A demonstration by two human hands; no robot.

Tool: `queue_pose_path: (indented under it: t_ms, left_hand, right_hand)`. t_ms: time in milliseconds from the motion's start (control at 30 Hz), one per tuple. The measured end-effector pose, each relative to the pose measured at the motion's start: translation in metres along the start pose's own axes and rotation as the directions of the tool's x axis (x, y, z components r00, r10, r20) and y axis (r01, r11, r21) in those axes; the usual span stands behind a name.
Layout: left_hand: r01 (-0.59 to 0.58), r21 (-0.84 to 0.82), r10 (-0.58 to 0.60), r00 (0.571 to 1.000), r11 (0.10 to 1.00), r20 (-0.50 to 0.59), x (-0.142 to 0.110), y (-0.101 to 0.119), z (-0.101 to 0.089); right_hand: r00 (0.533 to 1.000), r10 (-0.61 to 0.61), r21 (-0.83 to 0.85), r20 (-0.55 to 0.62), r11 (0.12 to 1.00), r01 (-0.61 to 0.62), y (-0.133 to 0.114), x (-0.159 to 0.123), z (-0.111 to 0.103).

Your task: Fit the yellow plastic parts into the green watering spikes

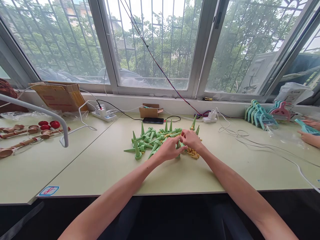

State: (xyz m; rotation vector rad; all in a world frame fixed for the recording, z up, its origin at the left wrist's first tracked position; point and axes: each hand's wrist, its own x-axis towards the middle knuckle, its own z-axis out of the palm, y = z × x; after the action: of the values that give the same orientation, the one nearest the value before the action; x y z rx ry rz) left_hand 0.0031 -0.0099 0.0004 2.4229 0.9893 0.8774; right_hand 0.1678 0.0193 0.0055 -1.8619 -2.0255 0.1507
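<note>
A heap of green cone-shaped plastic spikes (150,140) lies in the middle of the pale green table (105,166). Small yellow parts (193,153) sit at the heap's right edge. My left hand (170,149) is curled with its fingers pinched on a green spike at the heap's right side. My right hand (191,139) meets it from the right, fingers bent and pinched at the same spot; what it holds is too small to make out. Both forearms reach in from the bottom edge.
A phone (153,120) and small cardboard box (150,110) lie behind the heap, with a power strip (103,115) and cables. Wooden and red toys (32,131) lie far left. Teal plastic pieces (260,115) stand right, beside another person's hands (310,131).
</note>
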Motion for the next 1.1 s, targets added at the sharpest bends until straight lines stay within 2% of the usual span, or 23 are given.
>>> queue_pose_path:
  t_ms: [167, 267, 667, 1100]
  left_hand:
    - [0.044, -0.041, -0.048, 0.992, 0.998, -0.115, 0.002, 0.005, -0.003]
    - [0.05, -0.049, -0.057, 0.988, 0.998, -0.144, 0.002, 0.009, -0.005]
    - [-0.002, 0.023, 0.005, 0.991, 1.0, -0.133, 0.0, 0.011, -0.003]
    - [0.005, 0.018, -0.003, 0.994, 1.0, -0.112, -0.001, 0.015, -0.004]
  right_hand:
    - [1.0, -0.002, -0.019, 0.023, 1.0, 0.002, 0.001, 0.0, 0.0]
    - [0.999, 0.004, -0.043, 0.054, 0.999, -0.002, -0.001, -0.002, -0.003]
    - [0.991, 0.053, -0.057, 0.12, 0.997, -0.047, -0.004, -0.004, -0.003]
    - [0.992, 0.019, 0.066, 0.122, 0.997, -0.027, 0.005, 0.002, 0.005]
